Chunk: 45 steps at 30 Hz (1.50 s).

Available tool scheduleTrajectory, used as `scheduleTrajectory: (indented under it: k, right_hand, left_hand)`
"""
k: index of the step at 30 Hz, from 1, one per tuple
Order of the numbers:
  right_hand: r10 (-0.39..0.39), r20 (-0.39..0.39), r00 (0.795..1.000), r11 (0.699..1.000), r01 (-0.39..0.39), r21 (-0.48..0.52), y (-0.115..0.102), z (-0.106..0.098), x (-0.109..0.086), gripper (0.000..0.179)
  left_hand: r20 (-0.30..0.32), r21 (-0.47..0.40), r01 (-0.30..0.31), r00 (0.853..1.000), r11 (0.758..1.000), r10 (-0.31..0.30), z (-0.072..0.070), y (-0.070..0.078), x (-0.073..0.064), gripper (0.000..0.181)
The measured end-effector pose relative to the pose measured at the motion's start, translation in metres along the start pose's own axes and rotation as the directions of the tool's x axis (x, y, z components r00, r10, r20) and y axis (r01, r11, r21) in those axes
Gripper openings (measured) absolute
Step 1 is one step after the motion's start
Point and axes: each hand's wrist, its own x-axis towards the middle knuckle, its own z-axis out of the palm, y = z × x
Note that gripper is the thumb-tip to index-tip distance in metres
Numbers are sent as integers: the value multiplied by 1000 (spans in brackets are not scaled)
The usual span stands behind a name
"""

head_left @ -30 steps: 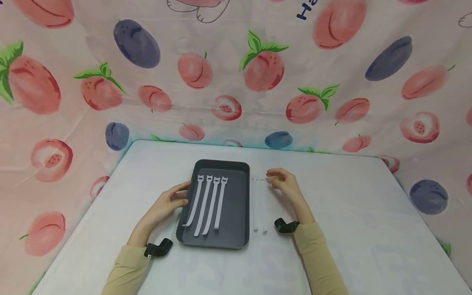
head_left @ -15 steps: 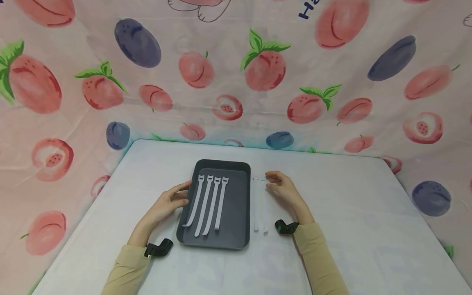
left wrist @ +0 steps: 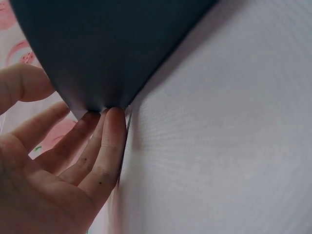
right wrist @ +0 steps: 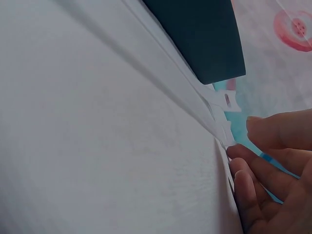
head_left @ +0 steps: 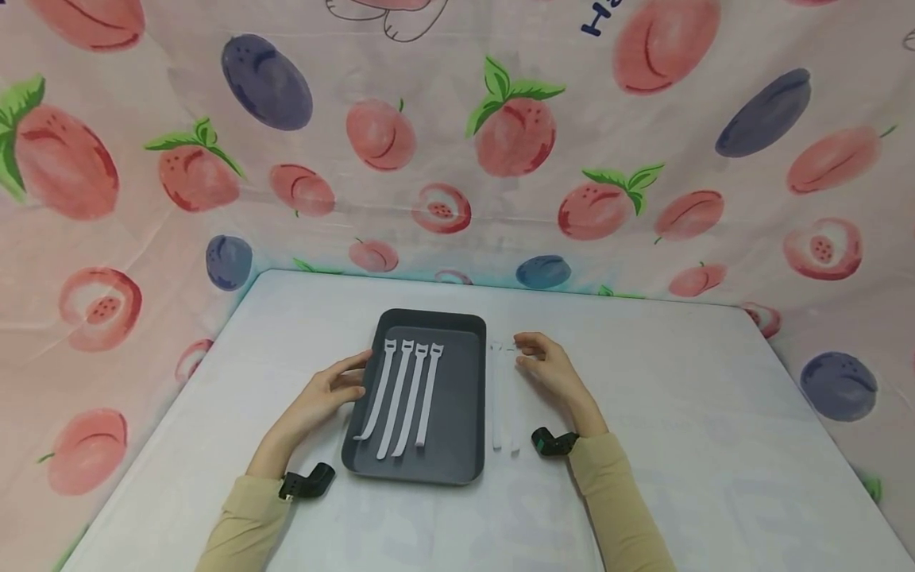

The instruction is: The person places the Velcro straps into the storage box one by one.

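Several white hook-and-loop cable ties (head_left: 404, 389) lie side by side in a dark grey tray (head_left: 457, 469). Along the tray's right side, two more white cable ties (head_left: 496, 397) lie lengthwise on the white table, hard to tell from its surface. My left hand (head_left: 322, 401) rests against the tray's left wall; the left wrist view shows its fingertips (left wrist: 115, 122) touching the wall from outside. Beside the slotted head of the outer tie is my right hand (head_left: 554, 369), fingers loosely bent. In the right wrist view its thumb (right wrist: 273, 129) stands apart from the fingers, with nothing pinched between.
The white table (head_left: 679, 445) stretches out on both sides of the tray. Behind it hangs a peach-printed cloth (head_left: 443, 143). A black wrist camera (head_left: 307, 481) sits on the left wrist and another black camera (head_left: 554, 441) on the right.
My right hand has come slightly lower and closer to the outer tie's head since one second ago. The left hand, the tray and the ties inside stay where they were.
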Motion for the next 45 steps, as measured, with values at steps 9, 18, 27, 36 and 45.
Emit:
scheduleTrajectory:
  k: [9, 18, 27, 36, 45]
  right_hand:
    - [8, -5, 1000, 1000, -8, 12, -1, 1, -1, 39]
    - [18, -38, 999, 1000, -17, 13, -2, 1, -2, 36]
    - [21, -56, 998, 999, -19, 26, -4, 2, -2, 33]
    - [32, -46, 998, 998, -29, 64, -5, 5, -1, 29]
    - [37, 14, 999, 998, -38, 46, -7, 7, 1, 32]
  left_hand:
    - [6, -10, -4, 1000, 1000, 4, 0, -1, 0, 60]
    - [-2, 5, -1, 1000, 1000, 1, 0, -1, 0, 60]
    - [1, -2, 16, 1000, 1000, -16, 1, 0, 0, 60]
    - [5, -10, 18, 1000, 1000, -18, 0, 0, 0, 60]
    - [8, -5, 32, 999, 999, -32, -1, 0, 0, 60]
